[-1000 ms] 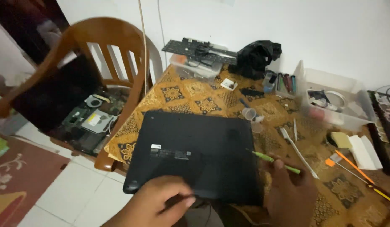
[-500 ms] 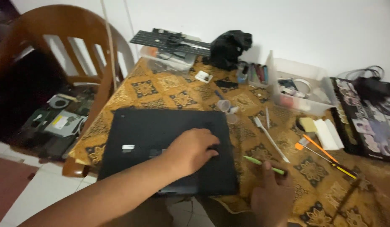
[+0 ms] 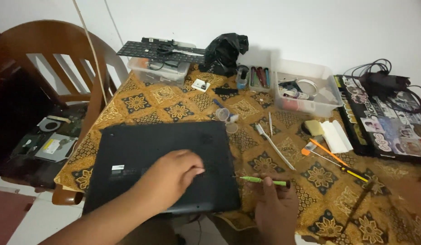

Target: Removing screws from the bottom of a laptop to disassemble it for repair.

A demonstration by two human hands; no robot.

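A black laptop point(image 3: 142, 154) lies bottom side up on the patterned tablecloth point(image 3: 183, 106), near the table's front left edge. My left hand point(image 3: 172, 177) rests flat on its underside, fingers pressed down near the right part of the case. My right hand point(image 3: 274, 206) is just right of the laptop and holds a green-handled screwdriver point(image 3: 260, 180), whose tip points left toward the laptop's right edge.
A clear plastic bin point(image 3: 306, 88) of parts, a black bag point(image 3: 226, 52) and a keyboard panel point(image 3: 160, 49) stand at the back. A stickered laptop point(image 3: 387, 122) lies far right. Loose tools point(image 3: 276, 145), an orange-handled tool point(image 3: 333, 156) and small cups point(image 3: 223, 114) lie mid-table. A wooden chair point(image 3: 47, 68) stands left.
My left hand has shifted right across the laptop's underside. The view has swung right and nearer, and my right hand keeps the screwdriver beside the laptop's right edge.
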